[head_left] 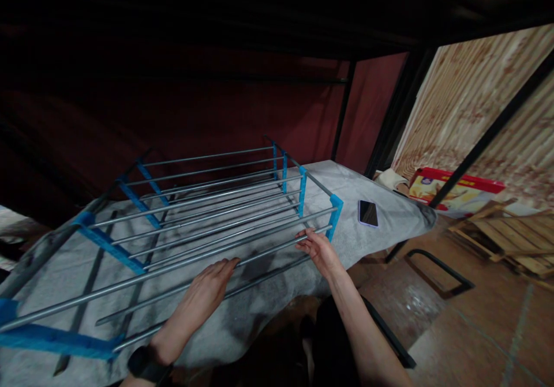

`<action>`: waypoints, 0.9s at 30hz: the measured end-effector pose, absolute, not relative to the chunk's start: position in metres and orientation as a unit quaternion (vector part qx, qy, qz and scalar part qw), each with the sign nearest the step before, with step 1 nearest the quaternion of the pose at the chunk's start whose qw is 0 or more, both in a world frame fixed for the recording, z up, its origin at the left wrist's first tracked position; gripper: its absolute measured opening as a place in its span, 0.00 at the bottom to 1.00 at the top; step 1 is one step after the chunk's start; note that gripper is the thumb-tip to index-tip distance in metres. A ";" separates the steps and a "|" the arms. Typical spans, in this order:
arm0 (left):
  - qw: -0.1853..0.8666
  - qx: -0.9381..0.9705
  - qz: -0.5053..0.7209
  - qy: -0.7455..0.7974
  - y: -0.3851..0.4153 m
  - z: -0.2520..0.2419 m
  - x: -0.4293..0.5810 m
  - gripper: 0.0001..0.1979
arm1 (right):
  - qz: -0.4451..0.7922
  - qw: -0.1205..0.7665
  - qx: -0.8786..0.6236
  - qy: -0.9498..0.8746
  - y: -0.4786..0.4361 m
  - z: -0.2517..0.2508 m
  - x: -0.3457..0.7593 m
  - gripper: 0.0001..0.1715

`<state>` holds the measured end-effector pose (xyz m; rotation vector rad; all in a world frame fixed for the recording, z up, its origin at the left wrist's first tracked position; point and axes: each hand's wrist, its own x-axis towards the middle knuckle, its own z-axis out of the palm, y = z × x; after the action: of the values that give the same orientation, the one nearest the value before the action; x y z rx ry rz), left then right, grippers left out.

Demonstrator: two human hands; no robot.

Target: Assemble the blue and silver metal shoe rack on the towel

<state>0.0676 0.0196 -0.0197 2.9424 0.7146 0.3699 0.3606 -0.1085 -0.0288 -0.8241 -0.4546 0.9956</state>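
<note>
A rack of grey metal rods joined by blue brackets lies across a cloth-covered surface. My left hand, wearing a dark wristwatch, is closed over a thin grey rod near its middle. The rod's left end hangs free, short of the near-left blue bracket. Toward the right end of the same rod, my right hand pinches it between curled fingers, close to the near-right blue bracket. The rod's right end reaches that bracket; whether it sits inside cannot be made out.
The grey cloth spreads under the rack and carries a phone at right. Dark metal posts and a red-brown panel stand behind. A red and yellow box and wooden slats lie on the floor at right.
</note>
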 end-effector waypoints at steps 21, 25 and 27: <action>0.030 0.963 0.130 0.233 -0.006 -0.008 0.082 0.24 | 0.452 0.793 -0.364 -0.184 -0.118 -0.033 0.373 0.07; 0.012 0.964 0.142 0.226 -0.012 -0.003 0.083 0.23 | 0.446 0.801 -0.357 -0.181 -0.120 -0.034 0.374 0.06; 0.006 0.963 0.151 0.225 -0.013 -0.004 0.079 0.23 | 0.452 0.794 -0.360 -0.188 -0.120 -0.035 0.372 0.06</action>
<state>0.0786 -0.0130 -0.0036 3.0128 0.7040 0.4710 0.3721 -0.1199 -0.0350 -0.7745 -0.4032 0.9710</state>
